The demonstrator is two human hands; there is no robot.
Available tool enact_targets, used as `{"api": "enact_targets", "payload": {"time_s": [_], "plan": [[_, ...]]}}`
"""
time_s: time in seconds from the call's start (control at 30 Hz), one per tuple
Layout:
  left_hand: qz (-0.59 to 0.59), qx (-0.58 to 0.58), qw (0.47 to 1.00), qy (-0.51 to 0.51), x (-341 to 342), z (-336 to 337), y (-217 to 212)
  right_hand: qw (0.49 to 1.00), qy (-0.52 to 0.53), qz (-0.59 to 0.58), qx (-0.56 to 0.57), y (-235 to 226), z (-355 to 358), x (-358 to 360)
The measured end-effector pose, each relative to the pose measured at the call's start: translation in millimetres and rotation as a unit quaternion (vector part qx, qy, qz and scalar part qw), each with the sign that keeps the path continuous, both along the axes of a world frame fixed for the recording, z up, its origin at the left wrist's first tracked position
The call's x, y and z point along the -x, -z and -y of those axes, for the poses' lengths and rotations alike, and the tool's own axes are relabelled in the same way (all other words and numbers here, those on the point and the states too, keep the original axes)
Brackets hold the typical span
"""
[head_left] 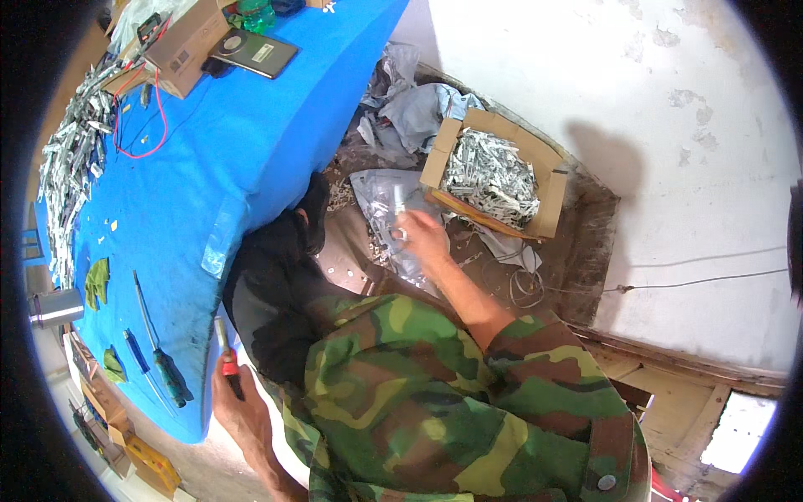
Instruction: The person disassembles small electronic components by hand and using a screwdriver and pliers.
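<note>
My left hand (238,410), low beside the table's near edge, is closed around a short tool with a red and black handle (231,365). A pale, narrow end of that tool points up; its exact kind is unclear. Stretched out over the floor, my right hand (425,238) grips a small whitish strip (398,197) that stands up from the fingers. Just beyond and right of this hand is an open cardboard box (548,205) full of silvery-white strips (489,177). Grey plastic sheeting (368,197) lies under and around the right hand.
The blue-covered table (192,176) carries a heap of similar strips (71,180), screwdrivers (167,372), green cloth pieces (97,283), a metal can (57,307), a pink-red cable (159,138) and a dark flat device (258,53). A peeling white wall (652,109) bounds the right side.
</note>
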State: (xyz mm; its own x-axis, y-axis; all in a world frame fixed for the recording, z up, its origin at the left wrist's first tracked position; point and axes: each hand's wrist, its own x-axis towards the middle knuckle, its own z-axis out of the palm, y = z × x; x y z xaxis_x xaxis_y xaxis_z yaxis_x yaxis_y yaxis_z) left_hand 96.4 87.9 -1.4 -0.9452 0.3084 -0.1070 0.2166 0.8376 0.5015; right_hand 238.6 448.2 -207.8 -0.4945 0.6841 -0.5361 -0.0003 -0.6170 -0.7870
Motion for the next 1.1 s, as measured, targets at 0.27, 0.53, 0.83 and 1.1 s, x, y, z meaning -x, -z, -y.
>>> {"api": "enact_targets", "payload": {"time_s": [0.27, 0.53, 0.83, 1.1], "plan": [[-0.117, -0.051, 0.983, -0.135, 32, 76, -14, 0.982, -0.178, -0.05, -0.035, -62, 59, 43], [-0.164, -0.022, 0.963, -0.211, 60, 141, -6, 0.938, -0.319, -0.126, -0.054, -107, 101, 58], [-0.175, 0.104, 0.947, -0.249, 77, 169, 12, 0.92, -0.367, -0.126, -0.062, -145, 128, 64], [-0.207, 0.251, 0.918, -0.229, 88, 173, 25, 0.896, -0.398, -0.164, -0.104, -151, 145, 72]]}}
